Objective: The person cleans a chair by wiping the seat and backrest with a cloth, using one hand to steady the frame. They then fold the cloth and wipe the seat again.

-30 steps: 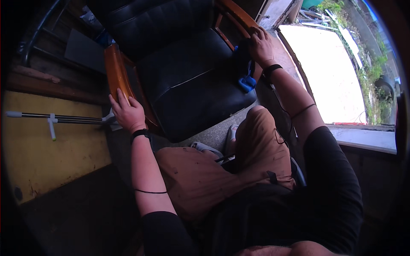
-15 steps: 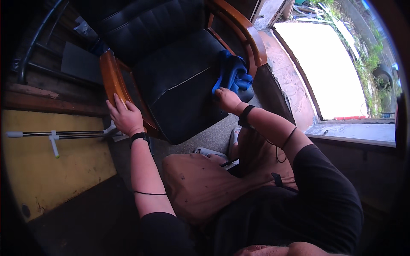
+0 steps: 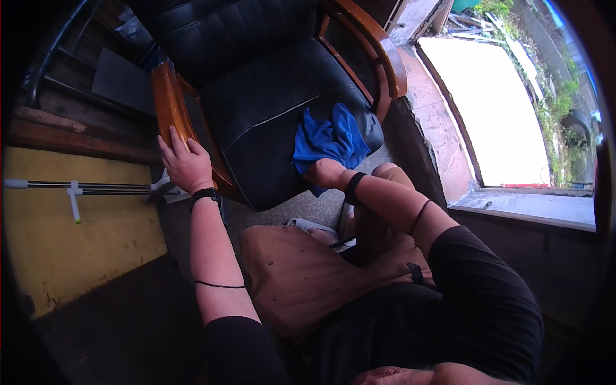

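A black padded armchair [image 3: 269, 90] with a stitched seam across its seat stands in front of me. My left hand [image 3: 186, 160] lies with fingers spread on the front of its left wooden armrest [image 3: 168, 106]. On the front right of the seat, a crumpled blue cloth [image 3: 333, 138] is spread out. My right hand [image 3: 325, 173] is closed on the cloth's near edge, at the seat's front edge; its fingertips are partly hidden. The curved right armrest [image 3: 378, 51] is untouched.
To the left, a white-and-black pole with a side handle [image 3: 74, 190] lies across a yellow board [image 3: 83, 237]. A metal-framed rack [image 3: 48, 70] stands behind it. At right, a bright doorway [image 3: 487, 109] opens beside a stone sill [image 3: 443, 122]. My legs [image 3: 301, 269] are close to the chair.
My right hand has drawn the blue cloth left and nearer along the seat, and the cloth now lies more spread out. My left hand stays on the armrest.
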`<control>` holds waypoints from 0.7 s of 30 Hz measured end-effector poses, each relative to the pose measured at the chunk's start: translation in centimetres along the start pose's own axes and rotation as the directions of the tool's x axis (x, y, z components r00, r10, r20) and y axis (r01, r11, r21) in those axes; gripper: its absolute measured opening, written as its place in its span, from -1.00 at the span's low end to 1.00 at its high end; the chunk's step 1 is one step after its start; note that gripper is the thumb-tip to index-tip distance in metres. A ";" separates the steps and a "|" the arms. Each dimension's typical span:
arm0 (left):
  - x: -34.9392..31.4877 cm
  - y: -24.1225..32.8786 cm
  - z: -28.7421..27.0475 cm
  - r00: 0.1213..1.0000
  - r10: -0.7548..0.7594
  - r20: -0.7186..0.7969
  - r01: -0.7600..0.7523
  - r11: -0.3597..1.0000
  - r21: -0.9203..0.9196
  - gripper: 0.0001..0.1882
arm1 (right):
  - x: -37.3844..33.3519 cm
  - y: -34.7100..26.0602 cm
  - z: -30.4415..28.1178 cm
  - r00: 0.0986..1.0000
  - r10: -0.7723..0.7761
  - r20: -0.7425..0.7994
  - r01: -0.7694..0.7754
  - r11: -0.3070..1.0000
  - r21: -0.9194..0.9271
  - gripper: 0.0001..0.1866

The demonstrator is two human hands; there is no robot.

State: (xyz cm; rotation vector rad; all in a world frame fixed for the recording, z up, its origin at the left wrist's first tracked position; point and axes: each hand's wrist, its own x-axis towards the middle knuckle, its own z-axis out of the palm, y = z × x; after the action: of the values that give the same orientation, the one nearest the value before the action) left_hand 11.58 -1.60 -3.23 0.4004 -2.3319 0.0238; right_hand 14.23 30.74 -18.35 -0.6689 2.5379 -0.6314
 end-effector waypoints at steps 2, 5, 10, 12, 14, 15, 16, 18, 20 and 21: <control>0.5 1.4 0.3 1.000 0.021 -0.004 -0.021 1.000 0.003 -0.48 | 0.0 4.8 -2.2 0.996 0.086 -0.005 -0.086 0.983 -0.161 -0.62; -0.4 -0.8 -0.1 1.000 -0.002 0.009 0.001 0.999 0.044 -0.49 | -0.2 4.9 -5.7 0.938 0.344 0.048 -0.327 0.922 -0.207 -0.68; 0.2 0.7 0.3 1.000 0.006 0.001 -0.006 1.000 -0.005 -0.49 | 0.5 5.7 -2.5 0.965 0.263 -0.006 -0.238 0.862 -0.447 -0.83; 0.0 0.3 0.3 1.000 -0.005 0.007 0.005 1.000 -0.019 -0.50 | 0.3 5.2 -1.4 0.951 0.306 -0.036 -0.300 0.894 -0.332 -0.84; -0.1 0.0 0.0 1.000 -0.008 0.006 0.008 1.000 -0.016 -0.50 | -0.4 4.3 -0.3 0.937 0.336 -0.091 -0.348 0.918 -0.192 -0.81; -0.1 -0.1 -0.1 1.000 -0.014 0.004 0.014 1.000 -0.018 -0.50 | -0.7 3.7 0.4 0.938 0.335 -0.088 -0.345 0.920 -0.184 -0.81; -0.3 -0.4 -0.2 1.000 -0.008 0.006 0.008 1.000 -0.009 -0.50 | -1.0 2.9 1.1 0.963 0.251 -0.097 -0.261 0.959 -0.109 -0.80; -0.3 -0.5 -0.3 1.000 -0.017 -0.004 0.017 1.000 -0.013 -0.50 | -1.3 0.9 2.9 0.974 0.106 -0.201 -0.099 0.994 0.046 -0.78; -0.3 -0.4 -0.4 1.000 -0.013 0.006 0.013 1.000 -0.011 -0.50 | -0.7 -2.3 4.4 0.986 -0.038 -0.160 0.051 0.996 0.073 -0.79; -0.3 -0.4 -0.4 1.000 -0.022 0.016 0.022 1.000 -0.013 -0.50 | -0.2 -4.1 5.3 0.985 -0.094 -0.143 0.110 0.988 0.108 -0.80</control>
State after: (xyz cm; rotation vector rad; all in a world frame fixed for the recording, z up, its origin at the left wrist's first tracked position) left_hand 12.14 -1.84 -3.17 0.4210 -2.3418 -0.0048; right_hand 18.48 26.00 -20.40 -0.7413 2.5811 -0.8811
